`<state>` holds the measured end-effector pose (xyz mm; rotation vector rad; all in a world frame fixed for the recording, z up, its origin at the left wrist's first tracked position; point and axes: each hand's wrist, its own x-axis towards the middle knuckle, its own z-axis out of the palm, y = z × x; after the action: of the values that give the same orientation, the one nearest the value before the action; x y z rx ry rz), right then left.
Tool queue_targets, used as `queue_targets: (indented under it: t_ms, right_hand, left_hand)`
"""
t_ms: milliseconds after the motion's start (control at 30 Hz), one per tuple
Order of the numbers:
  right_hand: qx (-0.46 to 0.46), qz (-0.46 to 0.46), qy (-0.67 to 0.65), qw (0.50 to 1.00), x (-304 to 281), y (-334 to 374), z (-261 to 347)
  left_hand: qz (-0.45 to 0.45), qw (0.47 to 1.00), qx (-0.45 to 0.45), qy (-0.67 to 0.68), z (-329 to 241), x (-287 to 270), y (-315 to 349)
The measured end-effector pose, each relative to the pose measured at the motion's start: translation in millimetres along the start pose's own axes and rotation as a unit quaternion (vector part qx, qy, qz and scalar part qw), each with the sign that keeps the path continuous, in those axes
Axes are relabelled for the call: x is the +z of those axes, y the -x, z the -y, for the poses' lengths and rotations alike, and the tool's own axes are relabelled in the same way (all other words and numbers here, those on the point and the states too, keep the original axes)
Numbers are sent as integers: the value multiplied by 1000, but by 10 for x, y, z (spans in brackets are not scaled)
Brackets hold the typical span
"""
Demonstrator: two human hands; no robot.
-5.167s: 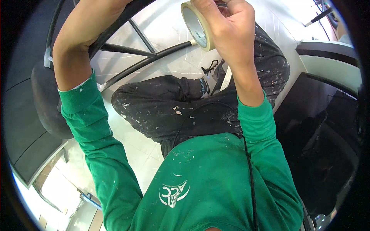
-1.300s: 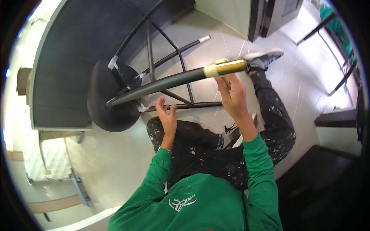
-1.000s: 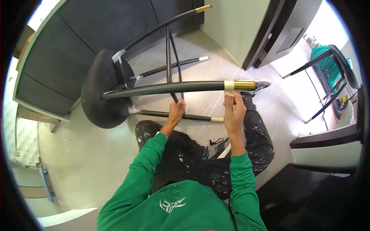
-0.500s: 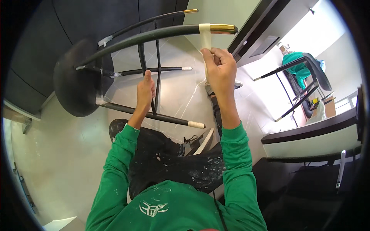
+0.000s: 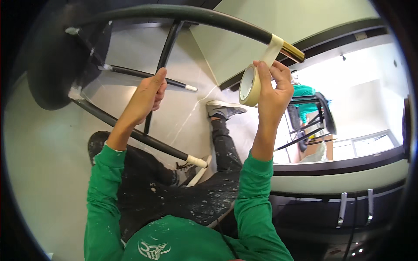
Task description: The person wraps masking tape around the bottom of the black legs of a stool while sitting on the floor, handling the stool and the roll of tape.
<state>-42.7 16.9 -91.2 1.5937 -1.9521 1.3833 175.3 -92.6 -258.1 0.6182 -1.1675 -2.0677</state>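
A dark stool or chair lies tipped over, its rounded black seat at the far left. My left hand is closed around the black crossbar between its legs. In my right hand is a roll of cream masking tape, gripped at its edge. A strip of tape runs from the roll up to the topmost black leg, stuck just beside its gold tip. Pale tape wraps two other leg ends, the nearer leg end and the farther leg end.
My paint-flecked legs and a grey shoe are below the stool. Through an opening at the right, a person in a green top is beside another black chair. Dark glossy cabinetry with silver handles stands at lower right.
The view has shifted, and the stool sits higher and further left in it. The tape roll now shows beside my right hand, close to the leg. My left hand still grips the crossbar.
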Motion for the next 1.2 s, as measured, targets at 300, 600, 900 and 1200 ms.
queue_targets:
  t_ms: [300, 600, 900, 1200]
  right_hand:
    - [-18, -11, -30, 999, 106, -111, -94]
    - [-23, -31, -57, 998, 283, -301, -132]
    - [-40, -44, -82, 995, 442, -522, -260]
    - [-29, -71, -137, 988, 595, -648, -291]
  left_hand:
    - [3, 999, -3, -41, -80, -12, -14]
    - [-39, 996, 11, -85, -240, -27, -74]
    - [-36, 996, 14, -81, -314, -89, -183]
    - [-53, 988, 40, -138, -246, -123, -236]
